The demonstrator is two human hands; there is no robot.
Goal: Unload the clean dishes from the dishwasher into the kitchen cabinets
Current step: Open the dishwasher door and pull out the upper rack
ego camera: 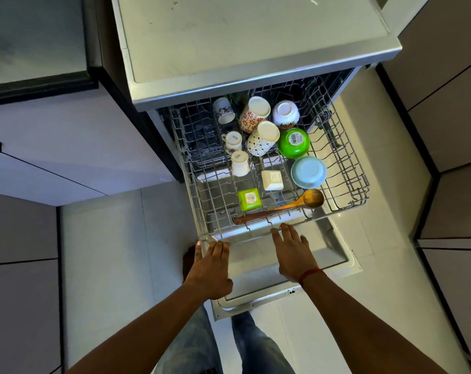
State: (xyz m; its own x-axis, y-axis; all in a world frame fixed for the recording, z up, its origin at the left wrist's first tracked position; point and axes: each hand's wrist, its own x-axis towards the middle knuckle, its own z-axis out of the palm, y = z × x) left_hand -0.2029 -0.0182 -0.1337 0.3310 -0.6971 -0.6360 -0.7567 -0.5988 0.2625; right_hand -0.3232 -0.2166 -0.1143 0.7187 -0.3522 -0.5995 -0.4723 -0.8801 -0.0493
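Observation:
The dishwasher's upper rack (346, 168) is pulled out over the lowered door (334, 247). It holds several upturned cups, among them a flowered mug (254, 114) and a dotted mug (262, 139). Beside them sit a white bowl (285, 113), a green bowl (293, 143), a light blue bowl (308, 171), a white square dish (272, 180) and a green square dish (249, 199). A wooden spoon (283, 207) lies along the front. My left hand (211, 268) curls over the rack's front left corner. My right hand (293, 252) rests with fingertips on the front rail.
The dishwasher's steel top (256, 36) juts out above the rack. Grey cabinet fronts (450, 117) stand on the right and lower cabinets (26, 157) on the left. Pale floor tiles (107, 252) lie below, and my jeans-clad legs (256, 344) stand before the door.

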